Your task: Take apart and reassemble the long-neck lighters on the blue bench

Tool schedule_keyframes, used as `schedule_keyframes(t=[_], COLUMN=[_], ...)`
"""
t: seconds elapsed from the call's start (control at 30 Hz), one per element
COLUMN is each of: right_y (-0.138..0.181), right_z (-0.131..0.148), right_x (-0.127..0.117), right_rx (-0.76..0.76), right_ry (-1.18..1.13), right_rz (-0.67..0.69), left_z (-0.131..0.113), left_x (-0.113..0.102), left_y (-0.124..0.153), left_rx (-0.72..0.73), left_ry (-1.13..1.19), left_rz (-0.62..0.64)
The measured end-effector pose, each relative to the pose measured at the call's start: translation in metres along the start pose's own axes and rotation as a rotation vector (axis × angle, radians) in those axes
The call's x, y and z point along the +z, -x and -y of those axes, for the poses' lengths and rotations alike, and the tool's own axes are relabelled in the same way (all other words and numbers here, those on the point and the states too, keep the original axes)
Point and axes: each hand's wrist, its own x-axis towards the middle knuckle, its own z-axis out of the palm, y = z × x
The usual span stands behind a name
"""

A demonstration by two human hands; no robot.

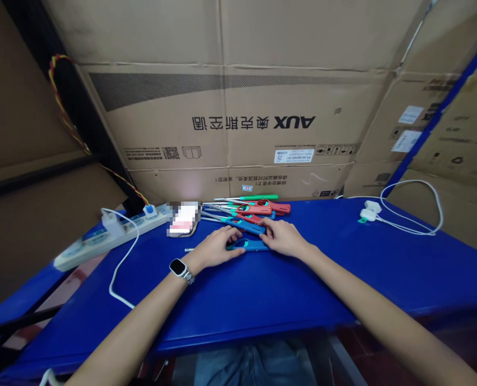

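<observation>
A blue long-nosed gas lighter (256, 245) with a green trigger area lies across the blue table, nearest to me. My left hand (216, 247) curves around its front part, the thumb on the near side, and the metal tip sticks out to the left. At its right end, the bent fingers of my right hand (284, 237) grip the handle and partly hide it. Those fingertips also meet the end of a second blue lighter (244, 225) just behind. Beyond it lies a pile of several red lighters (254, 209) and a green one (266, 197), nozzles pointing left.
A phone (186, 219) with a blurred screen lies left of the pile. Further left, a power strip (113, 236) holds plugs, and a white cable (121, 268) trails forward. White chargers (370, 212) with a looped cable sit at right. A cardboard wall (242, 96) stands behind the table (343, 268).
</observation>
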Motion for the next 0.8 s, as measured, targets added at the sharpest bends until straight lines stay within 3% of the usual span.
schedule_keyframes(t=[0.17,0.67,0.8], right_y=[0.001,0.003,0.004], right_z=[0.002,0.004,0.003], right_x=[0.0,-0.008,-0.01], right_rx=[-0.016,-0.023,-0.038], right_ry=[-0.01,-0.033,-0.07], right_rz=[0.014,-0.036,-0.021], left_z=[-0.007,0.001,-0.019], left_x=[0.007,0.008,-0.008], left_y=[-0.001,-0.001,-0.003], left_rx=[0.014,0.02,0.022], left_ry=[-0.038,0.006,-0.095], left_rz=[0.014,0.017,-0.036])
